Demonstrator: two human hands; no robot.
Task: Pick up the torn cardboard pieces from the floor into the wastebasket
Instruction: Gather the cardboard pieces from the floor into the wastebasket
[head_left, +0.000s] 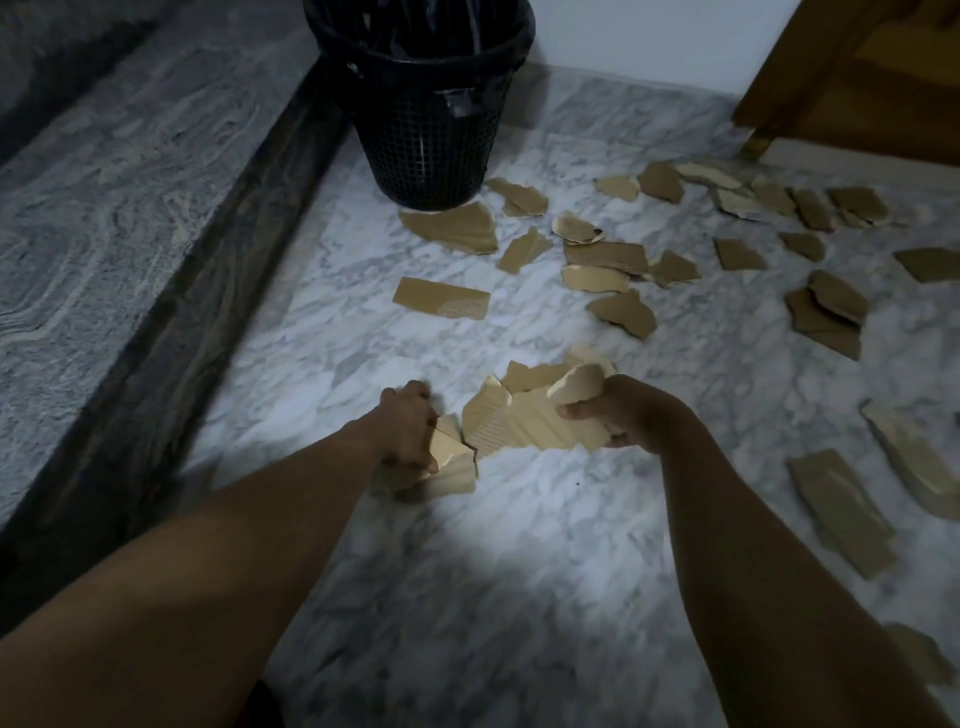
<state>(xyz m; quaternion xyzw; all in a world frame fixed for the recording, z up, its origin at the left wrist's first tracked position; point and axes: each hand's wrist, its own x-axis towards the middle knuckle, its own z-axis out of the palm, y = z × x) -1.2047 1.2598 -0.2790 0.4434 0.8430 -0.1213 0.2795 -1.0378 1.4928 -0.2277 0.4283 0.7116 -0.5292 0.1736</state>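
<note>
Several torn brown cardboard pieces lie scattered over the white marble floor (519, 545). My left hand (408, 431) grips a pale cardboard piece (454, 465) low over the floor. My right hand (631, 413) holds a bunch of cardboard pieces (530, 421), with one curled scrap (579, 384) pinched on top. The black mesh wastebasket (431, 130), lined with a dark bag, stands at the back, well beyond both hands. More pieces lie just before it, such as a large one (452, 228) at its base and a rectangular strip (441, 297).
A dark raised stone border (218, 291) runs along the left, with grey marble beyond it. A wooden door (857, 78) stands at the back right. Long cardboard strips (836, 509) lie near my right forearm, and more scraps (826, 312) spread right.
</note>
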